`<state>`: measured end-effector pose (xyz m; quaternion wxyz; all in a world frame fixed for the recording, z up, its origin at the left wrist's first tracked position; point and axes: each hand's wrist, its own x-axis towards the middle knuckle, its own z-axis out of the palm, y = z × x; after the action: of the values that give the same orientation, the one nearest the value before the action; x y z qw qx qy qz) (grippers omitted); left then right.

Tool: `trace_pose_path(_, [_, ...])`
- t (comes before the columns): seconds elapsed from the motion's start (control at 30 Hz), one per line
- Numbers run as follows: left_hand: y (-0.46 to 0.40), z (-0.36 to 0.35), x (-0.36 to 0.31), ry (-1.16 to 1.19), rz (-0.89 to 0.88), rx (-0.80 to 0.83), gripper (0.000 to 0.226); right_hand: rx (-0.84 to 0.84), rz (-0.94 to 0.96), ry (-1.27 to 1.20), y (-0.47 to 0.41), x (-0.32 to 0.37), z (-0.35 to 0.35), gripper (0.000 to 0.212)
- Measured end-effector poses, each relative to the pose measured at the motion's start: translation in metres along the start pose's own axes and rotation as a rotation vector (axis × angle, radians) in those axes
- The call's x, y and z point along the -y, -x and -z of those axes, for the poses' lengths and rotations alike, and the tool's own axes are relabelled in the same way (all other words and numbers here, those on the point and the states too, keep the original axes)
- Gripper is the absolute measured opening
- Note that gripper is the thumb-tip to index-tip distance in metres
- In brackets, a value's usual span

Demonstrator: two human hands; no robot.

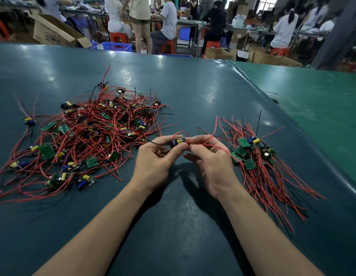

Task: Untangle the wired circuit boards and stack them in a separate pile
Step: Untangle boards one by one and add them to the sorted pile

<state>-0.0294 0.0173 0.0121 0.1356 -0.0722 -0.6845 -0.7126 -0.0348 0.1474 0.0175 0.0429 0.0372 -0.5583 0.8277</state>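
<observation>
On the left of the frame, a big messy pile (87, 136) of boards and red wires waits, so most work is left. In the middle, the left hand (155, 164) and right hand (211, 162) both pinch one small board (178, 142). On the right lies a smaller neat pile (254, 154), already sorted.

We see bare bench (183, 226) between the tangled pile (89, 134) at left and the sorted pile (258, 160) near the right edge.
</observation>
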Motion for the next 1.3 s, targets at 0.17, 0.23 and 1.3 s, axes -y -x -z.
trace_pose_path(0.17, [-0.004,0.004,0.001,0.196,0.072,-0.126,0.021,0.045,-0.046,-0.041,0.001,0.003,-0.001,0.045])
trace_pose_path(0.23, [-0.005,0.004,0.001,0.353,0.145,-0.15,0.025,0.054,-0.046,-0.057,0.0,0.007,0.003,0.05])
trace_pose_path(1.3, [0.008,0.002,-0.005,0.227,0.399,0.37,0.036,0.153,-0.338,0.025,-0.001,0.017,0.01,0.012])
